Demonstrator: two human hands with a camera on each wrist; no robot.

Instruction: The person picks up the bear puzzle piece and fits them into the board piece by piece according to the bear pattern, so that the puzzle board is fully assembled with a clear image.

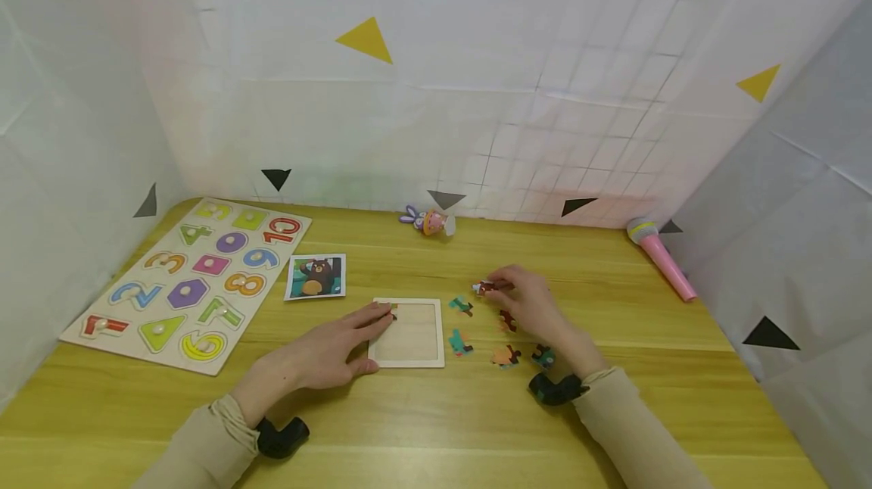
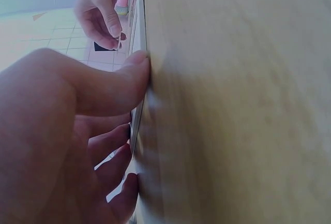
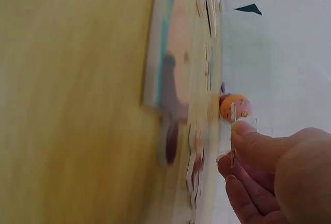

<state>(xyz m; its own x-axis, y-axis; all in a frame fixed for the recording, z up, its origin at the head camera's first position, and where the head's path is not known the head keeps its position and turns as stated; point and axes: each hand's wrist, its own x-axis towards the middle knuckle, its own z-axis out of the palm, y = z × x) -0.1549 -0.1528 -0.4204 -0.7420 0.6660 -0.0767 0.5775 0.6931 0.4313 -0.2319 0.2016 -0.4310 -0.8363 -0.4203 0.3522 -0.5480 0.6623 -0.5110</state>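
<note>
My left hand point(image 1: 323, 351) lies with extended fingers over the left side of a shallow square wooden puzzle tray point(image 1: 417, 336), thumb at its lower left corner. A small puzzle piece point(image 1: 394, 312) peeks out by the fingertips in the tray's upper left; the hand covers part of it. To the right of the tray, my right hand point(image 1: 530, 306) pinches a brown-and-white puzzle piece point(image 1: 484, 288) between thumb and fingers. In the right wrist view that piece point(image 3: 232, 111) appears edge-on, raised off the table. Several loose puzzle pieces point(image 1: 506, 355) with teal, orange and brown printing lie below and beside this hand.
A bear picture card point(image 1: 316, 277) lies up and left of the tray. Farther left is a wooden number-and-shape board point(image 1: 235, 315). A small rabbit-eared toy figure point(image 1: 429, 222) lies near the back wall, and a pink toy microphone point(image 1: 666, 263) at the right edge.
</note>
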